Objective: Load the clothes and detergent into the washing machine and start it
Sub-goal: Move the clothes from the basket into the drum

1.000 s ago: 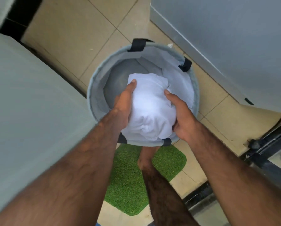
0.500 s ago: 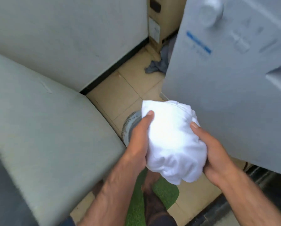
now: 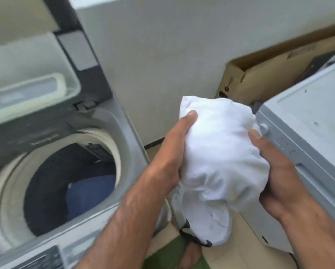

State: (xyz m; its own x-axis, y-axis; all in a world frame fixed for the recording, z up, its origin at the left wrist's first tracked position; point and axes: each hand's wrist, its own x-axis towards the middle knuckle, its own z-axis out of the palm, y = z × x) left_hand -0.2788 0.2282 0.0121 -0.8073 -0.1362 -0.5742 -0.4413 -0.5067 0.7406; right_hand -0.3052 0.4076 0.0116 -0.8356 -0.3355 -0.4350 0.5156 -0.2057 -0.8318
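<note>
Both bare forearms reach up and forward from the lower edge of the view, the left hand point(image 3: 174, 150) and right hand point(image 3: 279, 171) clasped around a bunched white cotton garment point(image 3: 219, 152) held in mid-air between them. The left thumb lies along the bundle's upper left side, fingers hidden behind the cloth; the right thumb presses its upper right side, palm cupping it from below. The bundle's long axis runs from upper left to lower right, slightly tilted, with a loose fold point(image 3: 211, 228) hanging down from its lower end. It hangs just to the right of the grey top-loading washing machine point(image 3: 124, 129), beyond that machine's right edge and not over the opening. The machine's lid point(image 3: 26, 74) stands raised at the back, and a dark blue piece of clothing point(image 3: 89, 193) lies inside the drum, toward its right side. To the right stands a white front-panel appliance point(image 3: 308, 133) with a round knob near its top left corner, just beside the right thumb. A brown cardboard box point(image 3: 269, 74) leans against the pale wall behind it. A green grass-like mat point(image 3: 166, 253) lies on the floor below the hands.
</note>
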